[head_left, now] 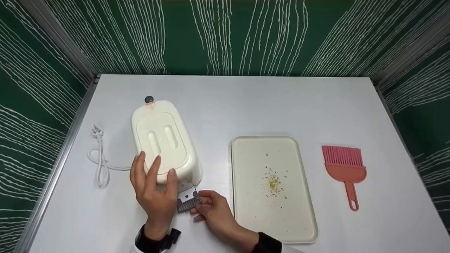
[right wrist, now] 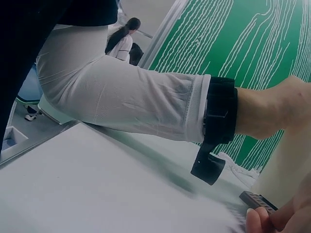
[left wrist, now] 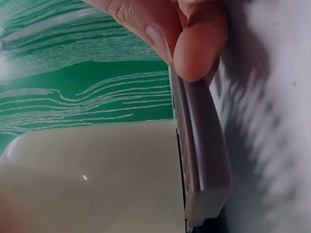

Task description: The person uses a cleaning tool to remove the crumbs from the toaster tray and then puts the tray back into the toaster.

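Note:
A cream toaster (head_left: pixel 161 138) with a lid over its slots stands left of the middle of the table. My left hand (head_left: pixel 156 198) rests on the near end of the lid, fingers spread and fairly straight. At the base of that near end, a grey-edged crumb tray (head_left: pixel 188 203) sticks partly out. My right hand (head_left: pixel 218 212) pinches its right side between thumb and fingers. From the left wrist, the crumb tray (left wrist: pixel 206 150) appears edge-on against the toaster (left wrist: pixel 92 179), just above the tabletop; how far it reaches inside is hidden.
Right of the toaster lies a cream rectangular tray (head_left: pixel 246 214) with crumbs (head_left: pixel 273 184) scattered on it. Farther right is a red brush (head_left: pixel 346 172). The toaster's white power cord (head_left: pixel 102 165) lies bundled at left. Green panels (head_left: pixel 232 38) with white lines surround the table.

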Motion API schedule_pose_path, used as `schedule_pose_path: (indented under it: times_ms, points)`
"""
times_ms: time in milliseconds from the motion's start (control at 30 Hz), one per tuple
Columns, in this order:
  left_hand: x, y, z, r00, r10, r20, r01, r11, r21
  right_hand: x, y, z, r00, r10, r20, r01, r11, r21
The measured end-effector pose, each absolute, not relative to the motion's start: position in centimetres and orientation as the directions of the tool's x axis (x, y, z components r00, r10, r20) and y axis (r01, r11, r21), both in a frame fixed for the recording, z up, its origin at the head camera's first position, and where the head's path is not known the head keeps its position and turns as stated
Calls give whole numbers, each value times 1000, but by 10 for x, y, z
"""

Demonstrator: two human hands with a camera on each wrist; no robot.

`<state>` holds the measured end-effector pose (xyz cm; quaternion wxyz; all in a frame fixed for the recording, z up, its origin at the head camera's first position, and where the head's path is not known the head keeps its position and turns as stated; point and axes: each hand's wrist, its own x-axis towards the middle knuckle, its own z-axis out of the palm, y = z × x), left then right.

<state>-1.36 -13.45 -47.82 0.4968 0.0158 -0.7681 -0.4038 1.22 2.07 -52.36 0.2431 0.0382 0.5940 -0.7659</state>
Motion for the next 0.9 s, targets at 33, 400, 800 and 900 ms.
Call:
schedule_pose_path:
  times_ms: [33, 400, 800, 900]
  points:
    - [-14, -135, -478, -506, -425, 750, 376, 674, 636, 12, 20, -524, -878, -323, -352, 423, -183, -888]
    - [-13, -136, -480, -513, -430, 743, 366, 673, 642, 9, 16, -524, -863, -312, -397, 475, -234, -848]
    - [-12, -137, -478, -521, -421, 743, 362, 679, 639, 6, 11, -524, -856, -296, -423, 499, -259, -827]
    - [-11, -137, -478, -533, -415, 738, 356, 681, 640, 5, 10, -524, -856, -292, -427, 501, -258, -826]
